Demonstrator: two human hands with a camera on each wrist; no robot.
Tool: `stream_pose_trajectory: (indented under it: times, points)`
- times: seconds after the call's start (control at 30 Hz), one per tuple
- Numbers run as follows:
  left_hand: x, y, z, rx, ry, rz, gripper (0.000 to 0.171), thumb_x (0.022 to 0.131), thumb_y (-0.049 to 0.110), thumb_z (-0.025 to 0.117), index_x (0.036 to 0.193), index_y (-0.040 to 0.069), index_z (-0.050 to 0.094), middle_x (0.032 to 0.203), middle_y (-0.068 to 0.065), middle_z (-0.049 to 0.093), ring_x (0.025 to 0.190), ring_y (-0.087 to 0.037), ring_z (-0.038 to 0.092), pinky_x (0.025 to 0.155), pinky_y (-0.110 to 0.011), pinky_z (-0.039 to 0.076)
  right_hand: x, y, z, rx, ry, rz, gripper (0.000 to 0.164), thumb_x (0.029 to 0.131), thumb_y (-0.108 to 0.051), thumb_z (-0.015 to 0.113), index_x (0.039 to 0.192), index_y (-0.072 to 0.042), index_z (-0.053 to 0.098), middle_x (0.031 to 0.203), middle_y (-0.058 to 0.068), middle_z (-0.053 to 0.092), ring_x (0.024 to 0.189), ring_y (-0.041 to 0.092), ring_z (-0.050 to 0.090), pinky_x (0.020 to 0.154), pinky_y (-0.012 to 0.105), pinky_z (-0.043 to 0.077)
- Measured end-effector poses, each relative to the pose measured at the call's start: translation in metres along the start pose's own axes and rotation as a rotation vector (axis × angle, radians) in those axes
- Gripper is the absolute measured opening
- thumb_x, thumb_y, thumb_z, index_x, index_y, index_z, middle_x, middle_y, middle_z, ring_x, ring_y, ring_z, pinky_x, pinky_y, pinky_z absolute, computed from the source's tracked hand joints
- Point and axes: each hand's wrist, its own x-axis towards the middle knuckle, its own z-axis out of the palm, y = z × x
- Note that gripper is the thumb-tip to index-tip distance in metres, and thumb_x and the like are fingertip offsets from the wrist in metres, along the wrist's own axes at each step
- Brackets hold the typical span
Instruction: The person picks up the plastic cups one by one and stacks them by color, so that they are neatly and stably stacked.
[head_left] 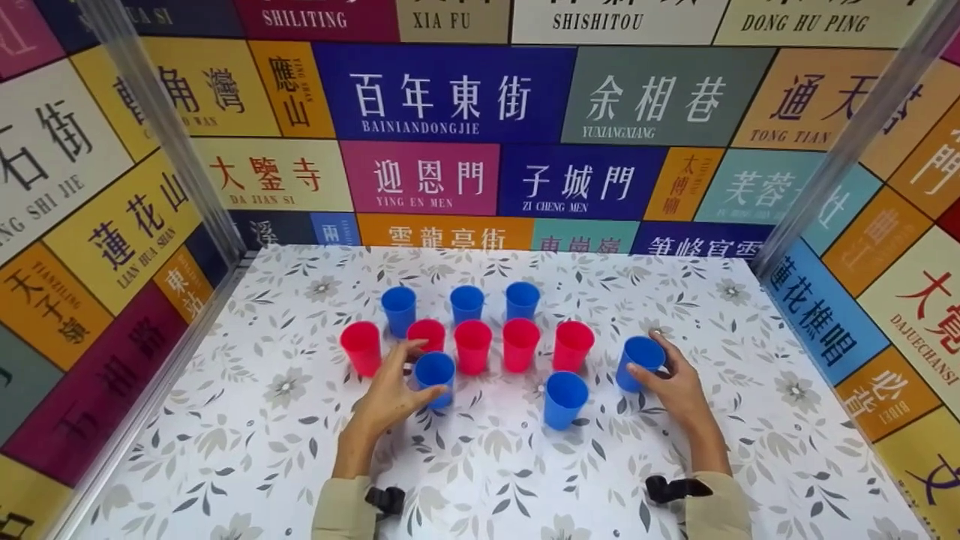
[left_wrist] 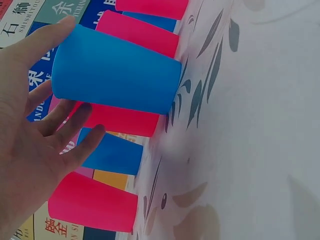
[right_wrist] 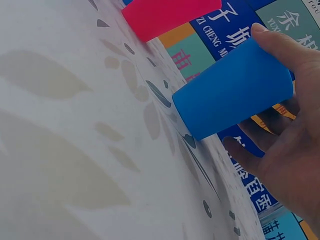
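Observation:
My left hand [head_left: 390,394] holds a blue plastic cup [head_left: 434,382] by its upper part, thumb on the near side and fingers round the far side. The left wrist view shows the thumb at the rim of this upright cup [left_wrist: 117,70]. On the right, my right hand [head_left: 679,382] grips another blue cup [head_left: 637,365] in the same way, its thumb on the near wall. In the right wrist view, that cup [right_wrist: 235,90] has its base at or close to the tabletop. A third blue cup [head_left: 565,401] stands between the hands, untouched.
Several red cups [head_left: 473,348] stand in a row behind the hands; one red cup [head_left: 426,335] is partly hidden by the left fingers. Three blue cups [head_left: 467,304] stand farther back. Sign-covered walls [head_left: 450,94] border the flower-patterned table [head_left: 247,450] at the back and sides.

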Motion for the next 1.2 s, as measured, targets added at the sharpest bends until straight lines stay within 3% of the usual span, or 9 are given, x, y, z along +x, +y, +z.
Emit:
stream_pose_trajectory:
  times: [0.13, 0.37, 0.67, 0.83, 1.2]
  points:
    - [0.001, 0.001, 0.002, 0.000, -0.001, 0.008, 0.075, 0.079, 0.033, 0.085, 0.142, 0.019, 0.046, 0.130, -0.009, 0.058, 0.123, -0.027, 0.056, 0.106, -0.049, 0.049, 0.001, 0.001, 0.000, 0.038, -0.009, -0.015, 0.076, 0.094, -0.027, 0.071, 0.158, -0.016, 0.031, 0.161, 0.021, 0.032, 0.146, 0.040, 0.037, 0.120, 0.048, 0.034]
    - [-0.002, 0.006, 0.000, -0.026, 0.009, -0.034, 0.079, 0.079, 0.035, 0.085, 0.146, 0.020, 0.044, 0.131, -0.008, 0.058, 0.123, -0.026, 0.057, 0.106, -0.048, 0.050, 0.001, 0.004, 0.003, 0.073, -0.016, -0.015, 0.074, 0.094, -0.026, 0.070, 0.156, -0.013, 0.032, 0.161, 0.023, 0.031, 0.147, 0.043, 0.034, 0.122, 0.056, 0.027]
    - [-0.001, 0.020, 0.002, -0.025, 0.016, 0.014, 0.080, 0.079, 0.040, 0.085, 0.146, 0.018, 0.048, 0.131, -0.007, 0.058, 0.123, -0.024, 0.056, 0.105, -0.047, 0.050, 0.003, 0.007, 0.003, 0.105, -0.026, 0.009, 0.074, 0.094, -0.028, 0.070, 0.157, -0.018, 0.031, 0.161, 0.023, 0.030, 0.148, 0.040, 0.032, 0.123, 0.054, 0.023]
    - [0.003, 0.035, 0.001, -0.008, -0.004, 0.019, 0.081, 0.077, 0.042, 0.085, 0.146, 0.018, 0.049, 0.130, -0.005, 0.058, 0.122, -0.025, 0.056, 0.104, -0.049, 0.051, 0.002, 0.007, 0.003, 0.142, -0.051, 0.028, 0.075, 0.096, -0.028, 0.068, 0.158, -0.019, 0.028, 0.163, 0.022, 0.027, 0.150, 0.040, 0.028, 0.123, 0.054, 0.022]
    - [0.033, 0.078, 0.002, 0.095, -0.109, 0.107, 0.072, 0.079, 0.041, 0.084, 0.142, 0.020, 0.056, 0.126, -0.006, 0.058, 0.110, -0.025, 0.059, 0.095, -0.044, 0.055, -0.001, 0.006, 0.002, 0.150, -0.064, 0.053, 0.074, 0.096, -0.031, 0.067, 0.158, -0.024, 0.027, 0.164, 0.019, 0.024, 0.151, 0.040, 0.025, 0.124, 0.056, 0.019]
